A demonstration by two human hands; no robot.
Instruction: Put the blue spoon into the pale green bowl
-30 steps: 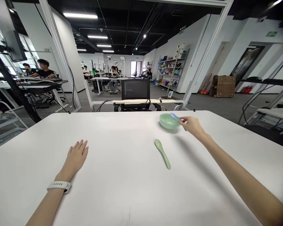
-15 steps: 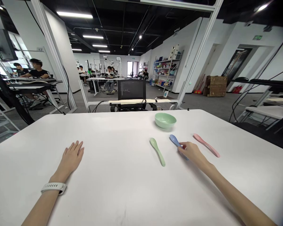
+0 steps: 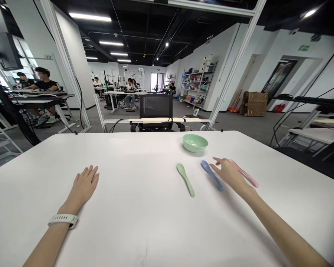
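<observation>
My right hand (image 3: pixel 226 172) hovers above the table between two spoons, thumb and fingers apart and holding nothing. Just left of its fingertips lies a blue spoon (image 3: pixel 212 175). The hand partly covers the bowl end of a pink spoon (image 3: pixel 247 175) to its right. A green spoon (image 3: pixel 186 180) rests left of the blue one, and a light green bowl (image 3: pixel 195 144) stands upright behind them. Far to the left, my left hand (image 3: pixel 85 184) lies flat on the tabletop with fingers stretched out, touching no object.
The white table (image 3: pixel 122 222) reaches toward a metal frame (image 3: pixel 243 44) at its far side. Beyond it stands a black office chair (image 3: pixel 156 106). Several people sit at desks in the background, and a stocked shelf (image 3: pixel 197 81) stands at the back.
My right hand has let go of the blue spoon and lifted slightly up and right, its fingers opening. The blue spoon stays on the table. My left hand has not moved.
</observation>
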